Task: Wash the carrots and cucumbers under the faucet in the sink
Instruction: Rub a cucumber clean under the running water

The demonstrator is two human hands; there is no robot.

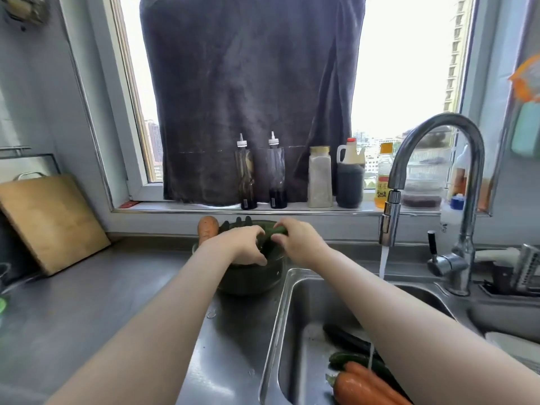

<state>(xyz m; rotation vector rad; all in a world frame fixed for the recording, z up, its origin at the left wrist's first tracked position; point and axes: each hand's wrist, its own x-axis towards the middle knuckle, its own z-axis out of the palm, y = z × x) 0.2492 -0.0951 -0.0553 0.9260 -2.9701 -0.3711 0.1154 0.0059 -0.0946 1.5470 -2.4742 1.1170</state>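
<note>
Two hands: both at the bowl (251, 283) on the desk (87, 302), just left of the sink (295, 317)
left hand (248, 244): fingers curled down over the bowl's near rim; what they grip, if anything, is hidden, cannot tell
right hand (298, 244): wrapped round a cucumber (280, 230) at the top of the bowl
bowl carrot (208, 229): stands upright at the bowl's left edge, no hand on it
green tips (239, 221): poke above the bowl's far rim, likely more cucumbers, too dark to be sure
sink cucumbers (350, 358): two dark ones lie on the sink bottom, partly behind the right forearm
sink carrots (359, 387): at least two, touching the cucumbers, nearest the camera
faucet (432, 127): on; water stream (384, 261) falls onto the pile in the sink
done: part of the batch is already in the sink under the water, judged rinsing or rinsed
left: held cucumber, bowl carrot and whatever else sits in the bowl are not yet under the faucet
progress: roughly midway, judged; scrubbing of the sink pile cannot be confirmed
next: carry the held cucumber right, over the sink edge, into the stream
</note>
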